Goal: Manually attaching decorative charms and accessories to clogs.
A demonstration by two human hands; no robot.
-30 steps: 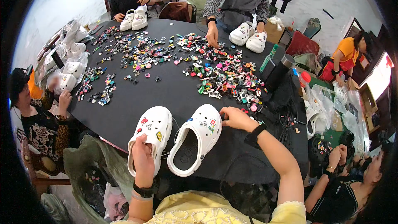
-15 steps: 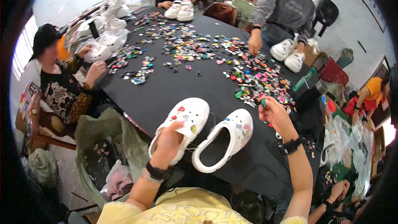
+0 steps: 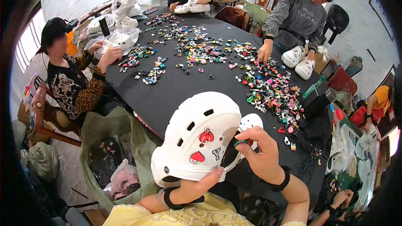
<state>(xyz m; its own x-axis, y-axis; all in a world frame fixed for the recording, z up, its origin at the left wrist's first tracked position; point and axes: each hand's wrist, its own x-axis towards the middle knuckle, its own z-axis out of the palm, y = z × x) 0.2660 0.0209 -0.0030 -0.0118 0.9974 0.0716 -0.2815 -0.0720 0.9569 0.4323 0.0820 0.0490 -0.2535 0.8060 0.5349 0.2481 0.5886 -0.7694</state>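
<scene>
My left hand (image 3: 196, 188) grips a white clog (image 3: 190, 119) from below and holds it raised and tilted close to me. Several vent holes show on its upper, along with red heart charms (image 3: 197, 157) and a letter-shaped charm (image 3: 216, 154). Beside the clog's opening, my right hand (image 3: 264, 157) pinches a small green charm (image 3: 240, 142) between thumb and fingertips. Most of that charm is hidden by the fingers. Behind the raised clog and my right hand sits a second white clog (image 3: 253, 120), partly covered.
Colourful shoe charms (image 3: 274, 94) lie in heaps across the black table (image 3: 142, 98). Three co-workers sit around it with white clogs, one reaching into the charms (image 3: 264, 52). A green bottle (image 3: 314, 87) stands at the right. An open green sack (image 3: 121, 142) is at the left.
My left hand has lifted the clog off the table and tilted it toward me. My right hand has moved left from the charm heap to the clog, carrying the green charm.
</scene>
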